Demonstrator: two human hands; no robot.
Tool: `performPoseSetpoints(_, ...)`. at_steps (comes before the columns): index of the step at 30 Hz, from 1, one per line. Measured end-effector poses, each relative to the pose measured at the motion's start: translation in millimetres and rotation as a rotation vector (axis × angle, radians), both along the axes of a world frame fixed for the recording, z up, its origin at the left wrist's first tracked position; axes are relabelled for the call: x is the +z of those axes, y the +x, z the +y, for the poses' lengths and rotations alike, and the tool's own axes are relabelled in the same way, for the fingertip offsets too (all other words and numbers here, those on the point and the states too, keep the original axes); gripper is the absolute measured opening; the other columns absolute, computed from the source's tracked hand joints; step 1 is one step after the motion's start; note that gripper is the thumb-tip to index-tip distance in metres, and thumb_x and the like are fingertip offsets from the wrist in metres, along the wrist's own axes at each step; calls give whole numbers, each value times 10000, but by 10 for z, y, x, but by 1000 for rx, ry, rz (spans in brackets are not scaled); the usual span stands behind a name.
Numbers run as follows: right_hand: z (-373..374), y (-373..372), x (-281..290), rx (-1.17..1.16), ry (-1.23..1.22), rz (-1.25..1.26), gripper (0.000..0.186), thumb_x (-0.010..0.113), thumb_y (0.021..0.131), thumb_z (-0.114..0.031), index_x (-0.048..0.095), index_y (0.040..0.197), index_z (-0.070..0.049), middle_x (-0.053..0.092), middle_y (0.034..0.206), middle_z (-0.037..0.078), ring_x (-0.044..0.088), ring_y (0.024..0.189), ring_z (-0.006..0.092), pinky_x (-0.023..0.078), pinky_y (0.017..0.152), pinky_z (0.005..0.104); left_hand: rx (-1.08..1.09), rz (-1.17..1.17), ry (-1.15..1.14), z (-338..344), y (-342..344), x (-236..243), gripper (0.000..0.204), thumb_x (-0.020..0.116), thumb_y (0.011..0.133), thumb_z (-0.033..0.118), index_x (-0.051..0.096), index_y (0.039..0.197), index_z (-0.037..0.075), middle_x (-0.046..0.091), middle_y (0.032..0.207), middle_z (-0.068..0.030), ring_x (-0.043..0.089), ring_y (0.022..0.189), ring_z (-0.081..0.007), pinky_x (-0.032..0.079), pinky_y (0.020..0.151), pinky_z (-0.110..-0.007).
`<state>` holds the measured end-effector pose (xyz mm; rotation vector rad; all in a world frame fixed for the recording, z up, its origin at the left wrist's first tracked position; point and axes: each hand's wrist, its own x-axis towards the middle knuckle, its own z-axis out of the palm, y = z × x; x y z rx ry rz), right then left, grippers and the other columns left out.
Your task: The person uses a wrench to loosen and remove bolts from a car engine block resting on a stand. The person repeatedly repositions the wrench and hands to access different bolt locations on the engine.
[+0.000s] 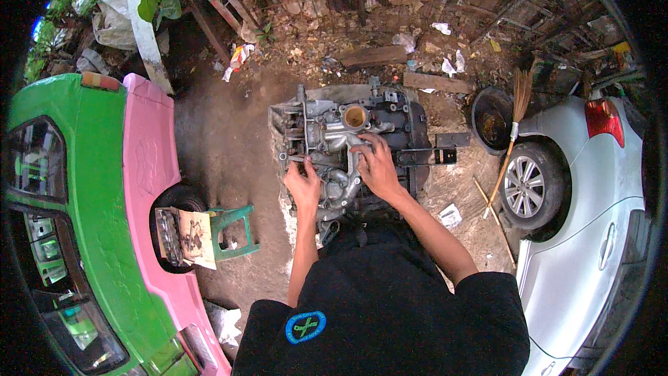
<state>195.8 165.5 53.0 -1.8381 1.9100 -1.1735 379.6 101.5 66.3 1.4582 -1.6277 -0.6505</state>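
A silver and black engine with a cast intake manifold rests on a worn cloth in the middle of the view. A round opening tops the manifold. My left hand grips a metal wrench at the engine's left side, its ring end showing beside my fingertips. My right hand lies on the middle of the manifold with curved fingers apart, touching the metal; what is under the fingertips is partly hidden.
On the left stand a green and pink car and a green stool by cardboard with metal parts. A silver car, a black basin and a broom are at the right. Planks and litter lie beyond the engine.
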Motion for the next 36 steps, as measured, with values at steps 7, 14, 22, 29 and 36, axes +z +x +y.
performPoseSetpoints(7, -22, 2, -55, -10, -16, 13, 281, 590, 845, -6, 610, 1112, -90, 482, 1323, 148, 415, 1285, 393, 371, 1058, 511, -101, -147, 110, -459, -11, -121, 249, 630, 929, 165, 619, 846, -69, 668, 730, -250, 670, 699, -420, 499, 644, -481)
performPoseSetpoints(14, -20, 9, -43, -21, -18, 25, 275, 579, 848, -4, 613, 1108, -88, 484, 1314, 147, 421, 1281, 391, 372, 1062, 502, -72, -217, 171, -552, -411, -43, 280, 598, 941, 181, 629, 904, -95, 628, 746, -328, 637, 769, -495, 487, 671, -536)
performPoseSetpoints(22, -9, 14, -17, -11, -14, -6, 275, 566, 855, 1, 611, 1112, -86, 479, 1316, 148, 412, 1286, 396, 367, 1064, 504, -50, -87, 74, -560, -339, -191, 335, 568, 989, 235, 609, 865, -73, 598, 678, -261, 590, 631, -420, 442, 611, -488)
performPoseSetpoints(29, -15, 12, -20, -10, -5, 11, 274, 566, 854, -4, 617, 1112, -80, 475, 1319, 153, 414, 1283, 397, 370, 1062, 507, 50, 75, 108, -464, -197, -138, 346, 572, 994, 217, 562, 801, -70, 604, 656, -241, 578, 576, -382, 438, 585, -464)
performPoseSetpoints(36, -6, 6, -24, -8, -15, -15, 273, 569, 848, -2, 620, 1106, -72, 479, 1322, 155, 417, 1277, 399, 372, 1061, 505, 13, 112, 67, 110, -51, 35, 172, 603, 981, 123, 591, 916, -37, 697, 712, -128, 671, 628, -188, 512, 594, -348)
